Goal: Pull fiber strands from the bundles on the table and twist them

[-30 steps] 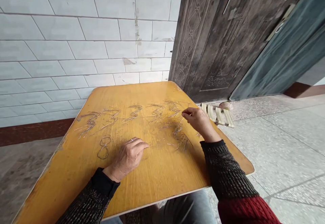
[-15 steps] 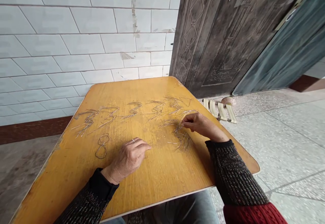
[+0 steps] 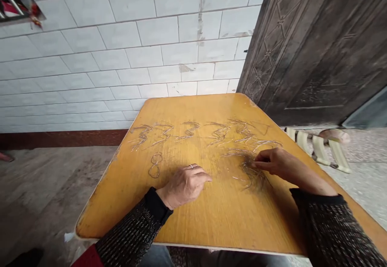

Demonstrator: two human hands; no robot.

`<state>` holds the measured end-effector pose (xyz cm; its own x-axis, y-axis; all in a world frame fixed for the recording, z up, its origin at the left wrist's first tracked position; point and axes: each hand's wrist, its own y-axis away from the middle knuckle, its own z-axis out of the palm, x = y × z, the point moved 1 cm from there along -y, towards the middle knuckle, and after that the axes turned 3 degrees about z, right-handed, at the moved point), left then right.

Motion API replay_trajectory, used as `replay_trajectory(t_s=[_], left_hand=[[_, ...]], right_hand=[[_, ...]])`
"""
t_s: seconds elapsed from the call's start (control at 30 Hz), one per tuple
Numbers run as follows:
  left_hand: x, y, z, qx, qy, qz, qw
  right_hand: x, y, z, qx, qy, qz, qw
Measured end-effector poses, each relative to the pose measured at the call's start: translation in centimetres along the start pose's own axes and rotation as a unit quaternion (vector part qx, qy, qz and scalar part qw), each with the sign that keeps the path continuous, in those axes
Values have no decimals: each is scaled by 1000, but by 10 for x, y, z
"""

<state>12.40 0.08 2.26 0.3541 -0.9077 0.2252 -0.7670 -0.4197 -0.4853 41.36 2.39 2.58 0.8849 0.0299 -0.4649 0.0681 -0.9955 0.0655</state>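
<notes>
My right hand [image 3: 276, 166] is at the right of the wooden tabletop, thumb and forefinger pinched on thin wire in a tangled pile of wires [image 3: 250, 170]. Its fingertips hide how many strands are between them. My left hand [image 3: 187, 184], with a ring on one finger, rests on the table near the middle, fingers loosely curled together and no wire showing in them. Left of it lies a wire [image 3: 155, 164] twisted into a figure-eight. Farther back, several bunches of bent, wavy wires lie in a row, one bunch [image 3: 190, 130] near the centre.
The yellow-brown table [image 3: 187, 226] stands near a white tiled wall [image 3: 169, 53]. A dark carved door [image 3: 320, 65] is at the right. On the floor beside the table is a low seat with pale straps [image 3: 319, 150]. A barred window [image 3: 15, 5] shows upper left.
The view has swung left, so the table and hands appear farther right. My right hand stays pinched at the wire pile, slightly nearer me. My left hand keeps its pose on the table.
</notes>
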Motion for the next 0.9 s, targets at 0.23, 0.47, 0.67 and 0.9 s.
replay_trajectory(t_s=[0.23,0.47,0.67,0.9], left_hand=[[2,1,-2,-6,-4,1,1000],[-3,-1,2,17,12,13,1000],[-6,-1,5,24,11,19,999],[-6,-1,5,17,4,14,1000]], right_hand=[[6,-5,7,3,31,21,999],[-3,-1,-5,16,40,36,998],[-2,4,-11,23,-5,35,999],[-8,6,-8,-1,-23,-5,1000]])
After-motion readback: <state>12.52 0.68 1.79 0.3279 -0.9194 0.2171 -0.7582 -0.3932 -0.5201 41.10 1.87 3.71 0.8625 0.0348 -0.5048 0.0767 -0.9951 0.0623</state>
